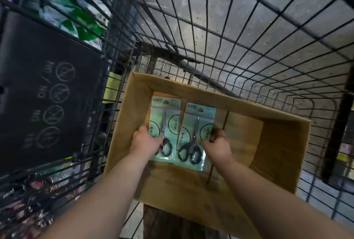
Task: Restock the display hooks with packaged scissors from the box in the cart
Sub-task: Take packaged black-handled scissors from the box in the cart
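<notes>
Looking down into the wire cart [249, 47], mesh walls rising ahead of and to either side of both hands; past the left hand, outside the mesh, a black panel [47, 95] stamped with NO signs; no display hooks anywhere in shot. Reaching into the open cardboard box [277, 152] on the cart floor, bare brown bottom running off to the right of the right hand (looks nearly emptied, but can't see under the packs). Holding two packaged scissors side by side between the hands, inner edges touching or near enough. Got the left pack [168, 116] gripped at its outer edge by the left hand [144, 141], fingers curled over the front by the handles; got the right pack [197, 124] pinched at its outer edge by the right hand [218, 147], fingers curled round the side. Can't tell if either is clear of the box bottom yet.

To do the lift well: bring both straight up, staying off the box wall just beyond the fingertips; go easy on the squeeze, probably thin card that bends; keep the hang holes [201, 109] at the far end, away from the wrists, uncovered for hooking later; watch the corners on the mesh coming out.
</notes>
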